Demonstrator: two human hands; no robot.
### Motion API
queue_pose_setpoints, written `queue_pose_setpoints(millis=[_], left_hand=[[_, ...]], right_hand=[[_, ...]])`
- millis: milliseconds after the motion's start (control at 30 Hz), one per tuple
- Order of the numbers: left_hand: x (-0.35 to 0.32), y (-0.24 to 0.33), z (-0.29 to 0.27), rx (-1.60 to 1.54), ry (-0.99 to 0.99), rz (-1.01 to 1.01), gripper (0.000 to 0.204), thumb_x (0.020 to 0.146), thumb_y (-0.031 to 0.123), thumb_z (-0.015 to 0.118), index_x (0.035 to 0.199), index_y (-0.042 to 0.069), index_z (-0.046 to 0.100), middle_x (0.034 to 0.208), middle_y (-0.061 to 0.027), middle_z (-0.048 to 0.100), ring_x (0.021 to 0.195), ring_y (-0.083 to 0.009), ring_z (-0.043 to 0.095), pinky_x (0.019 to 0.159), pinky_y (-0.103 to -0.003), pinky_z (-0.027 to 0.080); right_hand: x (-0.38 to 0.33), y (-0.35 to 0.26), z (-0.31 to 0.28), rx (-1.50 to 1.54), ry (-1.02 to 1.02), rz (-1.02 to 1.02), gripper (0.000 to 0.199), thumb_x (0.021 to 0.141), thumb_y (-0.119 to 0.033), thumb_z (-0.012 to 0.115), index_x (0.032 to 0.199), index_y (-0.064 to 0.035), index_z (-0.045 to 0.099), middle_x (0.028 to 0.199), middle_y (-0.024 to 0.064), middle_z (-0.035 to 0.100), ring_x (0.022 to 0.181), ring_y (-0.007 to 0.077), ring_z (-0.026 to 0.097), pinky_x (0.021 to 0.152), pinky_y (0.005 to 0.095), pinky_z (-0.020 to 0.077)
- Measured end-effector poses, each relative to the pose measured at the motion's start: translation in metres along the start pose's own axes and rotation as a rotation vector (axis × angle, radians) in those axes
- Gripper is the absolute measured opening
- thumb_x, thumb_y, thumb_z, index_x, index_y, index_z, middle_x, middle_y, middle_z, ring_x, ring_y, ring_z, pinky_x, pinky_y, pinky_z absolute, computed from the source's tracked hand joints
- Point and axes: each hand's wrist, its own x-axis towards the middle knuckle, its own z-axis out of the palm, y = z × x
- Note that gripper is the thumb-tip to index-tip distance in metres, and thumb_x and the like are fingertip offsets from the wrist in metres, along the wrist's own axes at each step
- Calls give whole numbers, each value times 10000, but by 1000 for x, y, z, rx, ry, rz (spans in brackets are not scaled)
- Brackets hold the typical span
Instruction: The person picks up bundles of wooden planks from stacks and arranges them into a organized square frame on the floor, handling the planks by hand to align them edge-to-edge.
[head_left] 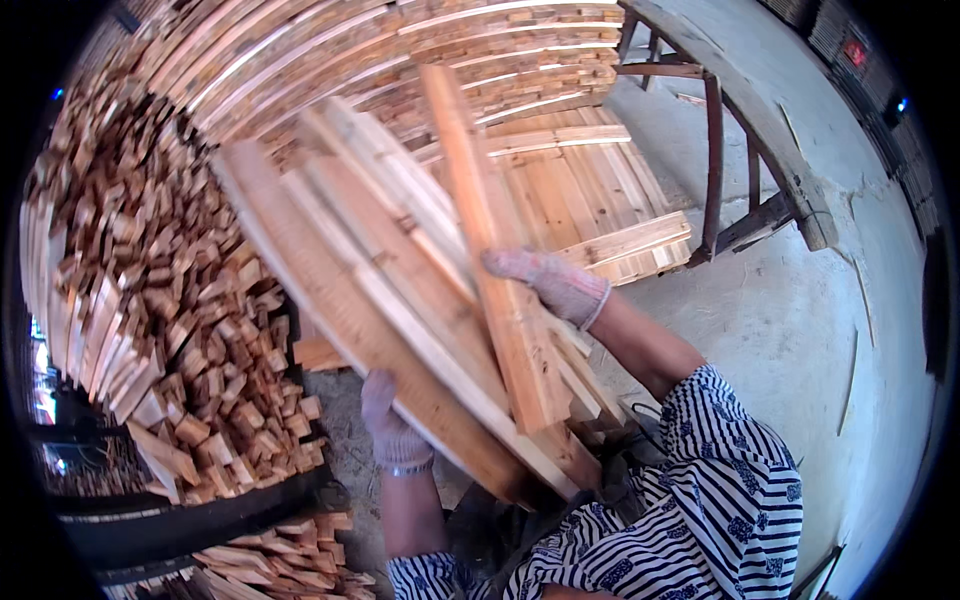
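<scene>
Both my hands wear pale knitted gloves and carry a bundle of loose wooden boards (350, 270) slanting in front of my body. My left hand (395, 425) is closed on the near left edge of the bundle's outermost board, its fingers partly hidden underneath. My right hand (548, 285) grips the opposite side, its thumb on the edge of a narrow orange-brown board (465, 190). That board lies on top at an angle to the others. The far ends of the bundle are slightly blurred, and the near ends reach my lap.
A tall heap of short wood offcuts (200, 320) rises at the left, with more pieces (285, 555) below it. Ahead stands a wide stack of boards (400, 50), beside a low panel of laid boards (560, 190). A wooden trestle (715, 150) stands on the concrete floor (750, 310) at the right.
</scene>
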Motion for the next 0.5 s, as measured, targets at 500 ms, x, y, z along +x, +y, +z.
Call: queue_pose_setpoints(millis=[500], left_hand=[[255, -235, 127, 371, -180, -399, 399, 945, 270, 669, 1242, 6, 629, 1177, -127, 656, 1139, -246, 613, 985, -364, 525]], right_hand=[[82, 51, -307, 219, 387, 116, 451, 950, -374, 684, 1211, -16, 600, 1050, 105, 692, 925, 222, 698, 880, 375, 589]])
